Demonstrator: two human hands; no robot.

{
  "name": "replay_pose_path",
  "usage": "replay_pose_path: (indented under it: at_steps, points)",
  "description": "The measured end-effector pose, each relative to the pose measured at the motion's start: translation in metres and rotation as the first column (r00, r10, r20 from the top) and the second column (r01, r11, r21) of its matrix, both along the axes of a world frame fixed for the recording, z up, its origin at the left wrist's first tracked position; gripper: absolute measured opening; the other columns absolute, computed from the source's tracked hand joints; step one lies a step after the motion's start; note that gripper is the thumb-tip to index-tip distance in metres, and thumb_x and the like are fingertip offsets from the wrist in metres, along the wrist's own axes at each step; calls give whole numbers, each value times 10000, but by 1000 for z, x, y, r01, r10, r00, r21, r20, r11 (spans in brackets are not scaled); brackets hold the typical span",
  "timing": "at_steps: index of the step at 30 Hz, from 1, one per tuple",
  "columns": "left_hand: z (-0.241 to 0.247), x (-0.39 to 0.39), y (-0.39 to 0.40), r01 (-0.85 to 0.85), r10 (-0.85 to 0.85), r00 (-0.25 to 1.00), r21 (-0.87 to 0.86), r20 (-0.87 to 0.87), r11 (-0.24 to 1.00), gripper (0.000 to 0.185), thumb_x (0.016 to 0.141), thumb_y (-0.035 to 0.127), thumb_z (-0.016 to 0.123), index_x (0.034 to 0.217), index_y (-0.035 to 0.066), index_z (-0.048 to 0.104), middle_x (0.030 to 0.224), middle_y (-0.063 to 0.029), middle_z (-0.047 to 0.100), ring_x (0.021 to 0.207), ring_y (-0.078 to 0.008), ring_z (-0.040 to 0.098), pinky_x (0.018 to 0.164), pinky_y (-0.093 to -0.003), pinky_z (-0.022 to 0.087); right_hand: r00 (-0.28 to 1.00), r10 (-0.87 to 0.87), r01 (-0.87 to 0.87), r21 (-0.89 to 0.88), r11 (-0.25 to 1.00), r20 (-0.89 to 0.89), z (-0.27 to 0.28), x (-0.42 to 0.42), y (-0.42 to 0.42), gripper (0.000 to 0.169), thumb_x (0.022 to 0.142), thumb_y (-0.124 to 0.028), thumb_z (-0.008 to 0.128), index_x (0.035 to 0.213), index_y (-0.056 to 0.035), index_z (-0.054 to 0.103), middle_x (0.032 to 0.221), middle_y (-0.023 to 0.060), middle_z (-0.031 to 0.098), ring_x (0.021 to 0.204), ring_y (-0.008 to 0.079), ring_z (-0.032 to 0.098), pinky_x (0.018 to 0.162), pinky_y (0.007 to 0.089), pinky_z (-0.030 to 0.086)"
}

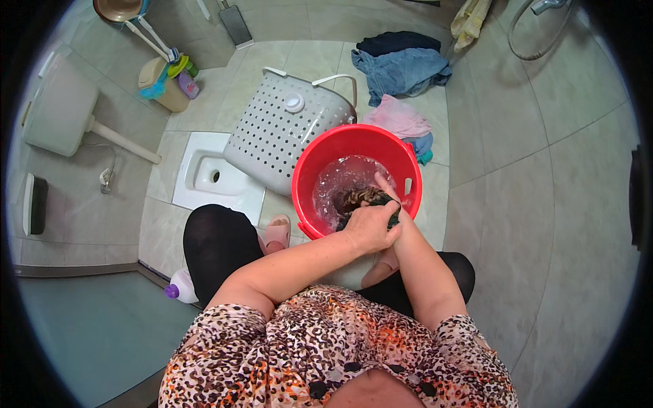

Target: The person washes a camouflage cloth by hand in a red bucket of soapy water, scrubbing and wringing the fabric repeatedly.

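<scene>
A red plastic bucket (306,168) stands on the floor before me, with sudsy water (331,178) in it. At its near right part, a wet dark patterned cloth (365,196) hangs partly in the water. My left hand (370,224) grips the cloth's upper end, thumb towards me. Beneath and beside it, my right hand (390,196) reaches over the near rim; one finger points out above the water and the rest is covered by cloth and the left hand, so its hold cannot be made out.
Behind the bucket lies a grey perforated laundry basket (275,127). Blue denim clothing (403,71) and a pink cloth (398,117) are heaped at the back right. A squat toilet (219,178) is at left; a white bottle with a purple cap (182,286) stands by my knee.
</scene>
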State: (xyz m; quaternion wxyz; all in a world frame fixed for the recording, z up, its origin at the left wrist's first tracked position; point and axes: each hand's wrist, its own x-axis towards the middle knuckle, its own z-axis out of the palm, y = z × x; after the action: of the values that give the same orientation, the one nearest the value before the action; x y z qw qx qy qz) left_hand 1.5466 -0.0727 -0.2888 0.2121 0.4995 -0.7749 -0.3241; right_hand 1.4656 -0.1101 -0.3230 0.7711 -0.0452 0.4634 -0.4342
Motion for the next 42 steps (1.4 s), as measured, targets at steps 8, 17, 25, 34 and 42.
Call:
replay_pose_path:
  at_steps: [8, 17, 25, 34, 42]
  points:
    - [-48, 31, -45, -361, 364, 928, -54, 73, 931, 295, 849, 363, 535, 795, 86, 617, 736, -183, 631, 699, -385, 617, 641, -491, 490, 984, -164, 151, 155, 976, 73, -69, 13, -10, 311, 941, -296, 396, 1083, -93, 584, 1001, 108, 635, 882, 268, 623, 776, 452, 527]
    - [-57, 38, -61, -405, 370, 895, 108, 248, 908, 353, 893, 371, 437, 933, 81, 634, 873, -209, 650, 826, -398, 621, 749, -491, 486, 990, -116, 103, 152, 983, 81, -29, 5, -10, 319, 938, -317, 391, 944, -79, 602, 928, 113, 649, 807, 261, 641, 731, 439, 543]
    - [-88, 73, -63, -316, 658, 621, 632, -426, 707, 358, 786, 133, 691, 1066, -21, 532, 864, -86, 622, 795, -210, 607, 764, -327, 501, 979, -184, 171, -140, 975, -83, -38, -48, -38, 466, 857, -309, 538, 1271, -121, 443, 1252, 164, 492, 1079, 352, 536, 847, 469, 473]
    - [-36, 5, -7, -203, 224, 955, 123, -192, 971, 201, 834, 209, 614, 972, 65, 641, 946, -166, 647, 869, -339, 629, 785, -405, 494, 983, 44, -60, 85, 995, 180, -41, -18, -8, 500, 862, -469, 570, 1197, -102, 518, 1074, 133, 600, 1011, 275, 573, 904, 434, 467]
    - [-36, 11, -43, -367, 370, 929, -72, 25, 927, 319, 841, 346, 535, 748, 69, 665, 789, -181, 645, 716, -370, 628, 688, -478, 496, 973, 42, -21, -93, 995, 227, -74, 0, -2, 302, 944, -321, 388, 945, -113, 608, 923, 86, 644, 875, 221, 619, 796, 406, 515]
